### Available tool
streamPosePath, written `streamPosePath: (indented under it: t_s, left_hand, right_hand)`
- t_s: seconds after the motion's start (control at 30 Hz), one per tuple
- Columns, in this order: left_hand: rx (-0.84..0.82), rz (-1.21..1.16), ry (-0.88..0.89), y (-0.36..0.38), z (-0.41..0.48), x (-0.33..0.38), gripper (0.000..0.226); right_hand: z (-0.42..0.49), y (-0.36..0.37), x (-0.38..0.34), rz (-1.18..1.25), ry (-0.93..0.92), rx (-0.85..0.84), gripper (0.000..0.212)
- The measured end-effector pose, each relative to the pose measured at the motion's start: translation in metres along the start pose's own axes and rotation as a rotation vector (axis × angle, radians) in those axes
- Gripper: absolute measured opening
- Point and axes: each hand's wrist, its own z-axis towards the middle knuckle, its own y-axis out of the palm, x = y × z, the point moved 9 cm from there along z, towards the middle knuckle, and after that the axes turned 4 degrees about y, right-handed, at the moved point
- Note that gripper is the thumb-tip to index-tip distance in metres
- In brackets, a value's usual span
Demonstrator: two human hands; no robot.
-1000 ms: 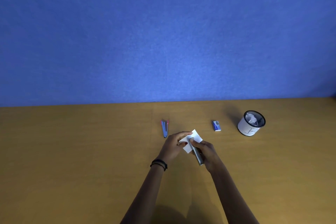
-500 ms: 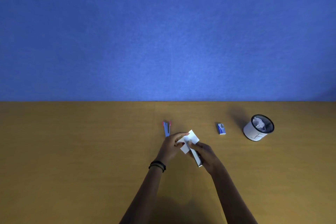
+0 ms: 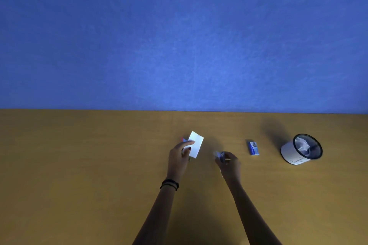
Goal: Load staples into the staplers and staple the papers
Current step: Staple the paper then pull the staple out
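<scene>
My left hand [image 3: 180, 154] pinches a small white folded paper [image 3: 196, 144] between thumb and fingers, held over the wooden table [image 3: 79, 165]. A red-and-blue stapler [image 3: 183, 139] lies on the table just behind that hand, mostly hidden by it and the paper. My right hand [image 3: 229, 163] is apart from the paper, off to the right, gripping a small blurred blue-grey stapler [image 3: 220, 155] whose tip sticks out past the fingers. A blue staple box [image 3: 253, 147] lies further right.
A white cylindrical bin [image 3: 294, 153] with a black rim and crumpled paper inside stands at the right. A blue wall [image 3: 179, 36] rises directly behind the table's far edge. A black band sits on my left wrist.
The hands have separated: my right hand pulled the stapler off the paper and moved right, while my left hand carried the paper up and slightly left, over the red-and-blue stapler.
</scene>
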Motion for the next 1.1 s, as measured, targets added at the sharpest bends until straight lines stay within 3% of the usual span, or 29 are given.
streamPosePath:
  t_s: [0.27,0.6,0.93,1.0,1.1]
  left_hand:
    - [0.148,-0.052,-0.103,-0.012,0.010,-0.029,0.016]
    - [0.131,-0.076,-0.197,-0.004,0.008,-0.047,0.012]
    - [-0.001,-0.037,-0.124,0.003,0.009,-0.032,0.022]
    - [-0.025,-0.031,-0.102,0.004,0.009,-0.028,0.026]
    - [-0.067,-0.061,-0.065,0.006,0.008,-0.020,0.029]
  right_hand:
    - [0.036,0.009,-0.010,-0.095,0.026,0.057,0.026]
    - [0.058,0.038,-0.020,-0.315,0.087,-0.062,0.038]
    - [0.054,0.034,-0.022,-0.390,0.087,-0.058,0.050]
    - [0.050,0.027,-0.035,-0.316,0.021,0.006,0.043]
    - [0.040,0.015,-0.048,0.093,0.057,0.032,0.025]
